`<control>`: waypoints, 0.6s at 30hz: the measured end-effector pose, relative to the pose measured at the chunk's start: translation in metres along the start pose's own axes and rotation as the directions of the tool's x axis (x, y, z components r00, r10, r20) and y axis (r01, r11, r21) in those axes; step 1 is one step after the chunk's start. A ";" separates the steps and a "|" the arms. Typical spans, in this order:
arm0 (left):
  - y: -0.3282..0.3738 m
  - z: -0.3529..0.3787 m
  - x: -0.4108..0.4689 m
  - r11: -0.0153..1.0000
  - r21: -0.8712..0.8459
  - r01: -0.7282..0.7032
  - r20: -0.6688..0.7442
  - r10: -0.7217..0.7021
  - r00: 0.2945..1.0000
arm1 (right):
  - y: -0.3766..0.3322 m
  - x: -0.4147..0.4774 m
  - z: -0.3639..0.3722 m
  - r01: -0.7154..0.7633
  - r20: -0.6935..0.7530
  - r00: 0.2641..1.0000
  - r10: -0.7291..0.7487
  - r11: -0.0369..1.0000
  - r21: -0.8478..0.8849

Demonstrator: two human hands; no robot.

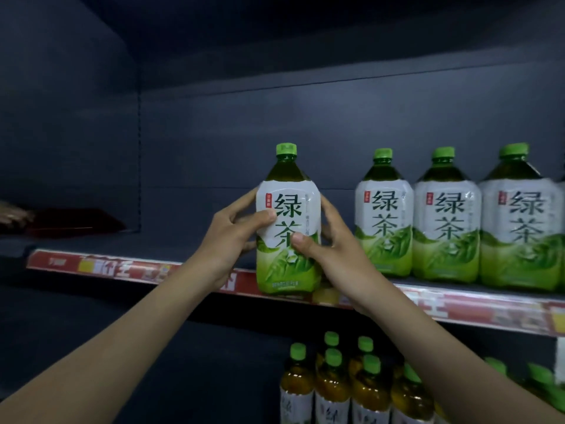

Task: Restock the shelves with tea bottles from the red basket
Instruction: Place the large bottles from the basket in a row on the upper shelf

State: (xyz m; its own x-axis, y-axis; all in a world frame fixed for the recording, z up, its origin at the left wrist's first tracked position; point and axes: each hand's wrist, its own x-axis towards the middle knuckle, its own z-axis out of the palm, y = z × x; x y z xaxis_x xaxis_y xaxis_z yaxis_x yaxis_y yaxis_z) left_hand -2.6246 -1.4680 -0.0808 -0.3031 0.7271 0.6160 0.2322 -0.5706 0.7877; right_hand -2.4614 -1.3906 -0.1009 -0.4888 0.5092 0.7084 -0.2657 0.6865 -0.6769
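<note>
A large green tea bottle (289,191) with a green cap and a white and green label stands upright at the front edge of the shelf (122,243). My left hand (232,237) grips its left side, thumb across the label. My right hand (330,240) grips its right side, thumb on the label's lower part. Three matching bottles (383,215) stand in a row on the same shelf to the right, a gap apart from the held one. The red basket is out of view.
The shelf's front carries a red and yellow price strip (122,267). A dark red flat object (76,223) lies at the shelf's far left. Several smaller amber tea bottles (333,381) with green caps stand on the lower shelf. The shelf back is dark.
</note>
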 end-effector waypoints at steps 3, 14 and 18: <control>-0.007 0.010 0.020 0.999 -0.035 -0.020 -0.017 0.019 1.000 | 0.006 0.012 -0.007 0.011 -0.036 0.999 -0.012 0.999 -0.032; -0.038 0.031 0.029 0.989 0.125 -0.074 0.059 0.067 0.996 | 0.020 0.023 -0.019 -0.031 -0.149 0.989 -0.023 0.937 -0.349; -0.052 0.036 0.012 0.957 0.282 -0.064 0.061 0.048 0.997 | 0.019 0.001 -0.026 0.012 -0.166 0.973 -0.161 0.753 -0.658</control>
State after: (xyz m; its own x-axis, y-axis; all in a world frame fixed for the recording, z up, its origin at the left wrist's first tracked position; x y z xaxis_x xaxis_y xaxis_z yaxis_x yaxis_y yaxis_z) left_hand -2.6072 -1.4157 -0.1144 -0.2343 0.7207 0.6525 0.5018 -0.4852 0.7161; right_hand -2.4456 -1.3633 -0.1075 -0.2949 0.4709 0.8314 0.3409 0.8647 -0.3689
